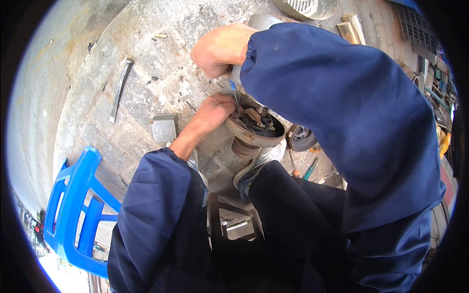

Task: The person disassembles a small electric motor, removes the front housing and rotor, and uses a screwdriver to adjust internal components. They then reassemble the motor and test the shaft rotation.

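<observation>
A round, rusty metal housing [256, 137] stands between my shoes, with dark parts and a brownish block inside its open top. My left hand [215, 112] is at its left rim, fingers bent together; its fingertips are hidden. Farther off, my right hand [219, 51] is curled closed, palm down, beside a grey metal body [236, 75] mostly covered by my sleeve. What its fingers hold is out of sight. Between both hands is a small blue piece [232, 84], with thin wire-like strands running down from it toward the housing.
A flat metal bar [121, 91] and a small square grey box [164, 128] lie at left. A blue plastic chair [80, 210] stands at lower left. Right of the housing are a round metal part [302, 138] and a green-handled tool [310, 168]. Wood pieces [350, 30] lie far right.
</observation>
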A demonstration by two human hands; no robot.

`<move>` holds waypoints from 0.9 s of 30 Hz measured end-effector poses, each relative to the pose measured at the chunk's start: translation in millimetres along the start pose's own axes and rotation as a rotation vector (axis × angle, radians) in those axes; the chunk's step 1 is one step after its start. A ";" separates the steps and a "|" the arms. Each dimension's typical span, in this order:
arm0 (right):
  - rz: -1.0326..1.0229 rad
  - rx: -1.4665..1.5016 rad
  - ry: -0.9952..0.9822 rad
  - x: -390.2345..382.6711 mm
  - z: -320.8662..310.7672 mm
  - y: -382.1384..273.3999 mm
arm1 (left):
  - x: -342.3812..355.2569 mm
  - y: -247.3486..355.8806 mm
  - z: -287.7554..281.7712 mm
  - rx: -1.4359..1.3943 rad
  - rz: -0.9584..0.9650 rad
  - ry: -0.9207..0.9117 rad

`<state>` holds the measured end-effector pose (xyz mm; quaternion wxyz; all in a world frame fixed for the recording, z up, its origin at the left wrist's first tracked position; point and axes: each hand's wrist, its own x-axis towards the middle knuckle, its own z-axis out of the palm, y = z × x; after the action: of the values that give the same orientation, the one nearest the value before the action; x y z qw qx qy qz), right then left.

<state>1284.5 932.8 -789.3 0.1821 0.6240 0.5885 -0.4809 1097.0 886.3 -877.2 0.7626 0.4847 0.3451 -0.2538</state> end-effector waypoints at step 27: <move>0.025 -0.094 0.018 3.5 3.5 -9.9 | 4.2 -3.4 -3.3 0.039 0.017 0.005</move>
<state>1273.5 934.3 -790.4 0.2117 0.6264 0.6042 -0.4447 1096.3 887.7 -883.3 0.7543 0.5031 0.3377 -0.2529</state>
